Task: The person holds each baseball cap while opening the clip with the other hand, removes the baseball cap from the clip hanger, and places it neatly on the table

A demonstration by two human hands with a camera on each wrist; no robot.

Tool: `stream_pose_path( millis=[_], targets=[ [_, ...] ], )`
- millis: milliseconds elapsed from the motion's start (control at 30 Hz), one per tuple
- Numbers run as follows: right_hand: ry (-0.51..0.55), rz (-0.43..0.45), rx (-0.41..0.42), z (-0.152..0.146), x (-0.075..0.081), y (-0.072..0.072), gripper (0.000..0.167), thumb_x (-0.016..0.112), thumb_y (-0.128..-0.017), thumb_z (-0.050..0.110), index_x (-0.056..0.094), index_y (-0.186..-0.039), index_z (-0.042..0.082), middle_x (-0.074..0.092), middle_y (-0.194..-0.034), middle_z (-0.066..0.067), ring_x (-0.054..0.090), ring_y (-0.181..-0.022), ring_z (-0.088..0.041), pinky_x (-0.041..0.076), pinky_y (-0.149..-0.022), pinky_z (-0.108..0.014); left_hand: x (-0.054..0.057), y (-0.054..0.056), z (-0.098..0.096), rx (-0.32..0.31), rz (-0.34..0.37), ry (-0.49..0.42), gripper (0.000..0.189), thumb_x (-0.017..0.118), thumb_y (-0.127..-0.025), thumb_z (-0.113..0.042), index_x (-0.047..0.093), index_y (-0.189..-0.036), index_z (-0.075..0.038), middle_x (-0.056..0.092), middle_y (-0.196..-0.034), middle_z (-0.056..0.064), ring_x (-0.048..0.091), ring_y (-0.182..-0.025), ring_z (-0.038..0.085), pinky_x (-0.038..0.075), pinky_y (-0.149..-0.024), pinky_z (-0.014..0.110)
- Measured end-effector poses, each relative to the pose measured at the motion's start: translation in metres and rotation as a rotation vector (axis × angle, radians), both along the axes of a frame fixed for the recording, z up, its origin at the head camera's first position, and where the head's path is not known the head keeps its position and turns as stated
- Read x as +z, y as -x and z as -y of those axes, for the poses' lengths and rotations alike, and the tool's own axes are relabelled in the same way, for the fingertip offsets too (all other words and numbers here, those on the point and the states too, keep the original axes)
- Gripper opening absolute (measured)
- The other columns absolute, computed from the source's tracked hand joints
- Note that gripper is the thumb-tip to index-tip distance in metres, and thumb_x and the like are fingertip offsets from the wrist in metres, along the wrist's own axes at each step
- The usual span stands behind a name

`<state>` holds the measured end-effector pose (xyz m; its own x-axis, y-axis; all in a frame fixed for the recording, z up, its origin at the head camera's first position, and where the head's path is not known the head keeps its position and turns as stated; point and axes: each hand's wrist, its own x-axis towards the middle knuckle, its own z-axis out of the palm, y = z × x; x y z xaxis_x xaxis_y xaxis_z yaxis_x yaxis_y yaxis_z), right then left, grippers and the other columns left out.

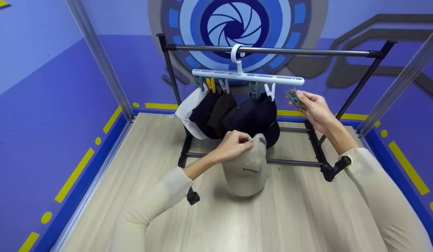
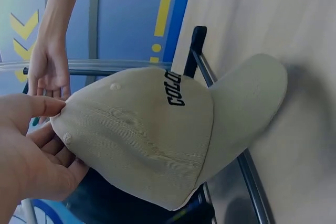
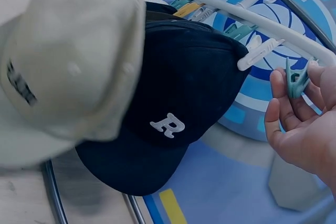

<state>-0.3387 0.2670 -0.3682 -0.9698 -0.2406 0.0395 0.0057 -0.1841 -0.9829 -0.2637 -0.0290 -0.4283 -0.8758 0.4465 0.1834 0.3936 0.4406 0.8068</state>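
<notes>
My left hand (image 1: 233,147) pinches a beige cap (image 1: 245,176) by the back of its crown, so its brim points down over the floor. Dark lettering shows on the front of this cap in the left wrist view. My right hand (image 1: 318,110) holds a green clothespin (image 3: 297,80) between thumb and fingers, just under the right end of the white hanger (image 1: 272,78). Beside the beige cap hangs a navy cap (image 3: 173,87) with a white letter R, gripped at its top by a white clothespin (image 3: 260,54).
The hanger hooks over the bar of a black metal rack (image 1: 300,52). Further left on it hang a white cap (image 1: 189,110) and several dark caps, under a yellow clothespin (image 1: 210,85) and others. The rack's lower rail (image 1: 295,162) runs behind the beige cap. Blue panels (image 1: 62,94) enclose the space.
</notes>
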Motion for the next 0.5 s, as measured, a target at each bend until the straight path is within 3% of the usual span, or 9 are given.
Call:
stream_pose_path(
  millis=[100,267,500],
  targets=[
    [-0.012,-0.006,-0.001,-0.004,0.002,-0.002,0.038,0.062,-0.102,0.028,0.066,-0.134,0.008,0.077,-0.117,0.001,0.071,-0.103,-0.010,0.053,-0.089,-0.020,-0.003,-0.007,0.015,-0.007,0.005,0.019,0.013,0.067,-0.091,-0.012,0.078,-0.088,-0.009,0.069,-0.077,-0.003,0.052,-0.068,0.004,0.043,-0.067,0.018],
    [-0.018,-0.021,-0.009,-0.008,0.002,-0.003,0.033,0.062,-0.102,0.025,0.069,-0.130,0.009,0.078,-0.113,0.001,0.071,-0.100,-0.010,0.053,-0.085,-0.020,-0.013,-0.018,0.037,-0.013,0.022,0.040,0.011,0.066,-0.089,-0.010,0.077,-0.086,-0.007,0.060,-0.072,-0.009,0.048,-0.066,0.004,0.040,-0.065,0.019],
    [-0.072,-0.057,-0.025,-0.009,-0.001,-0.003,0.031,0.062,-0.102,0.023,0.069,-0.127,0.005,0.079,-0.106,0.004,0.072,-0.096,-0.009,0.055,-0.085,-0.019,-0.026,-0.025,0.067,0.106,0.044,0.055,0.010,0.067,-0.087,-0.009,0.076,-0.083,-0.007,0.061,-0.071,-0.009,0.049,-0.067,0.005,0.040,-0.066,0.020]
  ],
)
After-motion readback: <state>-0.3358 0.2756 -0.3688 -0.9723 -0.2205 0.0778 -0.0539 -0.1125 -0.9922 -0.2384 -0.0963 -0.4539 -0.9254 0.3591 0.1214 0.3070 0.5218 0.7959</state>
